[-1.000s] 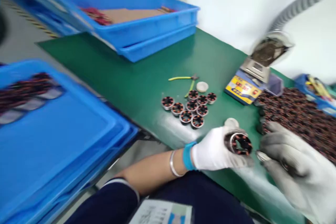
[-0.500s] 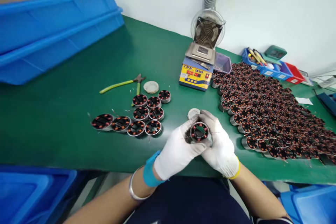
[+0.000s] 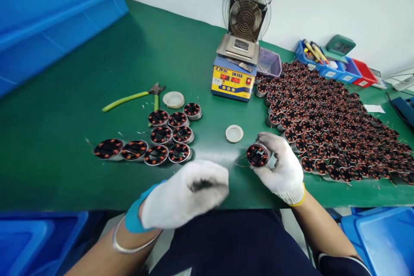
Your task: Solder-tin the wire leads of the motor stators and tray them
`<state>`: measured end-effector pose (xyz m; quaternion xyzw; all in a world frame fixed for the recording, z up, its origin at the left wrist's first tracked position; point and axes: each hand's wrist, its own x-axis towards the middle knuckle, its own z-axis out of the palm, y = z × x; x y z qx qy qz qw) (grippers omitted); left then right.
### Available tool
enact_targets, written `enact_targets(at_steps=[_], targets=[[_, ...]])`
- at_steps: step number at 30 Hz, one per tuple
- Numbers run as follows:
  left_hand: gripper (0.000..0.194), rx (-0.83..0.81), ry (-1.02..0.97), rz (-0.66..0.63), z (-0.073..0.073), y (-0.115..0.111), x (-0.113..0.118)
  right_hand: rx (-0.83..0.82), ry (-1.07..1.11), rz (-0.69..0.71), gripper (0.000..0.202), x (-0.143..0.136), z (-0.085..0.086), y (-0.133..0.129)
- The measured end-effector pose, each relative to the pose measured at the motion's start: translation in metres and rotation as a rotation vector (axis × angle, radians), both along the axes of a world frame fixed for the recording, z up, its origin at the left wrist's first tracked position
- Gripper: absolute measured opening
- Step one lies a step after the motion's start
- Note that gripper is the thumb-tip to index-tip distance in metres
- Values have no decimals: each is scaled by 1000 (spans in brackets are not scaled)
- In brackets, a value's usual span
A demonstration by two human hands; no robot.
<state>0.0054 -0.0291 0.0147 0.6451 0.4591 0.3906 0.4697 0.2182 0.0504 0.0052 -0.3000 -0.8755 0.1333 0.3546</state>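
My right hand (image 3: 281, 166), in a white glove, is closed round the metal rim of a motor stator (image 3: 258, 155), a ring with copper windings and a black inside. Thin wire ends stick out on its left. The stator is held tilted over the green table. My left hand (image 3: 190, 194), also gloved, is apart from it near the front edge, holding nothing I can see. Its fingers look curled but are smeared by motion, and the dark-stained palm side faces right. Several finished-looking stators (image 3: 156, 154) stand in rows just beyond my left hand.
A small white dish (image 3: 234, 133) lies ahead of my right hand; another dish (image 3: 174, 99) lies near green-handled cutters (image 3: 129, 97). Behind stands a yellow-and-blue solder pot (image 3: 231, 82) with a fan (image 3: 246, 19). Many stators (image 3: 323, 129) crowd the right. Blue crates (image 3: 58, 26) stand at left.
My left hand has let go of the stator and moved left and toward me. My right hand alone now holds it, a little farther right. The view has shifted slightly.
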Motion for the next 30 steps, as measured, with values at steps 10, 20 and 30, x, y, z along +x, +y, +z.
enact_targets(at_steps=[10,20,30], targets=[[37,-285,-538,336,-15,20,22,-7,32,13,44,0,-3,2],[123,130,502,568,-58,55,23,-300,-354,-333,52,-14,-19,33],[80,187,755,497,-80,62,26,-240,-687,-344,41,-21,-1,35]])
